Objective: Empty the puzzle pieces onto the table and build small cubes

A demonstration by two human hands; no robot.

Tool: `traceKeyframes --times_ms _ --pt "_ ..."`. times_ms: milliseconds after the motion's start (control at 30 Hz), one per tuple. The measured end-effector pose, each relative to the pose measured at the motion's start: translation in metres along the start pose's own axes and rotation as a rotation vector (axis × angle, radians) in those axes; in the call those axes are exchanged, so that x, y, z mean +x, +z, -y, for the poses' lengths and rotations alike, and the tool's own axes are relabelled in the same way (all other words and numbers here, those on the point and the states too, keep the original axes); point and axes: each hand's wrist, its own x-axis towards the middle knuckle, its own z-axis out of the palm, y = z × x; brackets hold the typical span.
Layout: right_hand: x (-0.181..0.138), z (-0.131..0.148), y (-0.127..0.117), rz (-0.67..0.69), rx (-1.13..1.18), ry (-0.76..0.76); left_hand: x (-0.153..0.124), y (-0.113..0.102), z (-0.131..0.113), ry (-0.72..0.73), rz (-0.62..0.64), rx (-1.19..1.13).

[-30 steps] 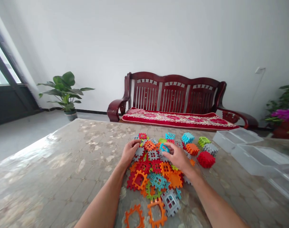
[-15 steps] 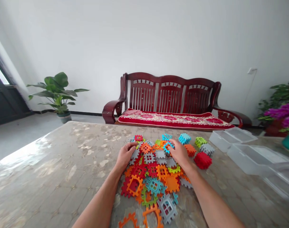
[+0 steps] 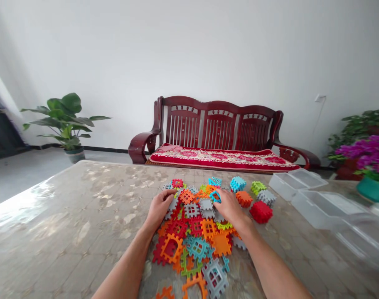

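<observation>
A heap of flat plastic waffle tiles (image 3: 197, 226) in red, orange, grey, teal and green lies on the marble-patterned table (image 3: 71, 224). My left hand (image 3: 160, 207) rests on the heap's left edge, fingers curled onto a grey tile (image 3: 173, 203). My right hand (image 3: 228, 206) is at the heap's far side and pinches a small blue tile (image 3: 215, 196). Several built cubes stand just right of it: red (image 3: 260, 211), orange (image 3: 243, 199), grey (image 3: 266, 197), green (image 3: 258, 187) and blue (image 3: 237, 183).
Clear plastic bins (image 3: 320, 203) and a lid (image 3: 297, 180) stand at the table's right. Beyond the table is a dark wooden bench (image 3: 220, 137) with a red cushion. A potted plant (image 3: 65, 120) stands far left; purple flowers in a teal pot (image 3: 372, 166) stand at the right.
My head has turned, so everything has slid left in view. My right hand reached a little farther back into the heap with the blue tile. My left hand stayed on the left edge.
</observation>
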Motion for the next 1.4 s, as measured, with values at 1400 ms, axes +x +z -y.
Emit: traceKeyframes --times_ms 1400 --pt "-0.1 0.026 -0.014 -0.171 0.289 -0.336 -0.019 -0.008 -0.014 -0.015 -0.097 -0.034"
